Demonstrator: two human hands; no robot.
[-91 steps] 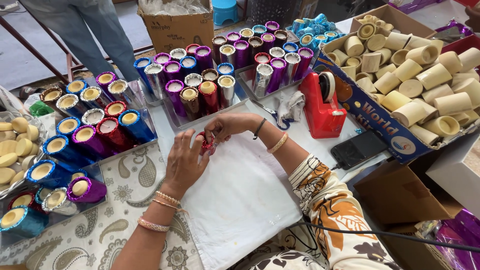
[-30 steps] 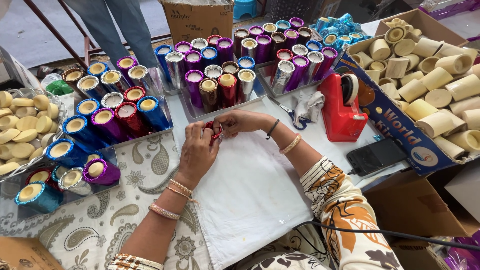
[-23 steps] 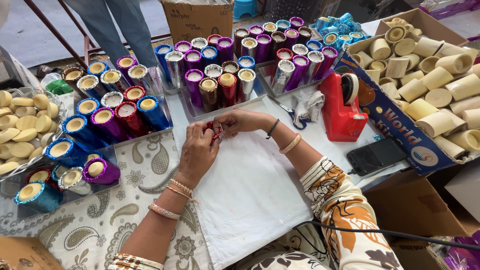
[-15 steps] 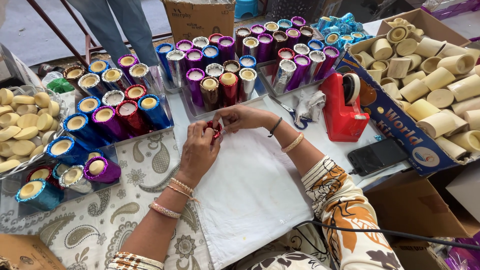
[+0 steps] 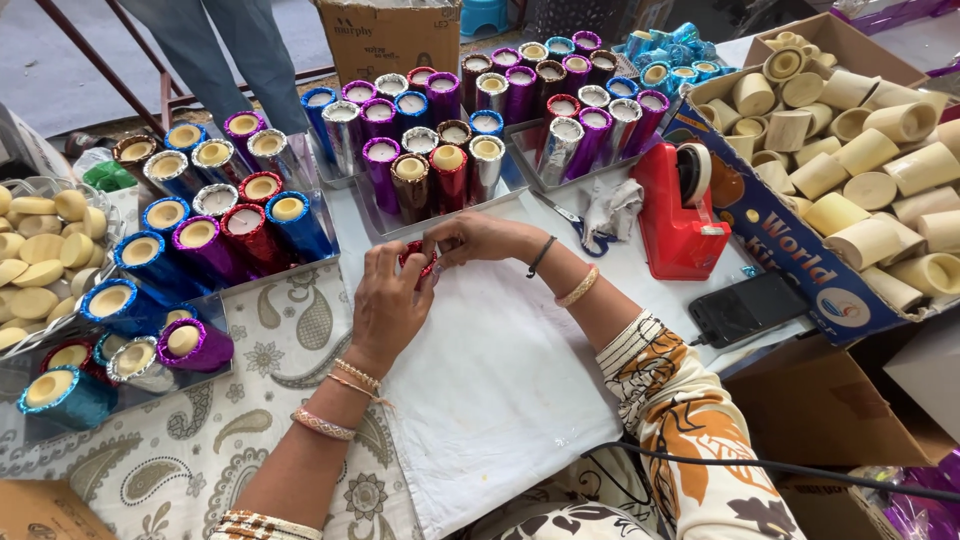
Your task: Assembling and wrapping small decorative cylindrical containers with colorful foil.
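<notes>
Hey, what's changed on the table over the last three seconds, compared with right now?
Very little. Both hands, left hand and right hand, keep pinching the small red foil piece over the white sheet; only the fingers shifted slightly. The view itself drifted a bit. The foil-wrapped tubes, red tape dispenser, phone and box of bare tubes stayed put.
</notes>
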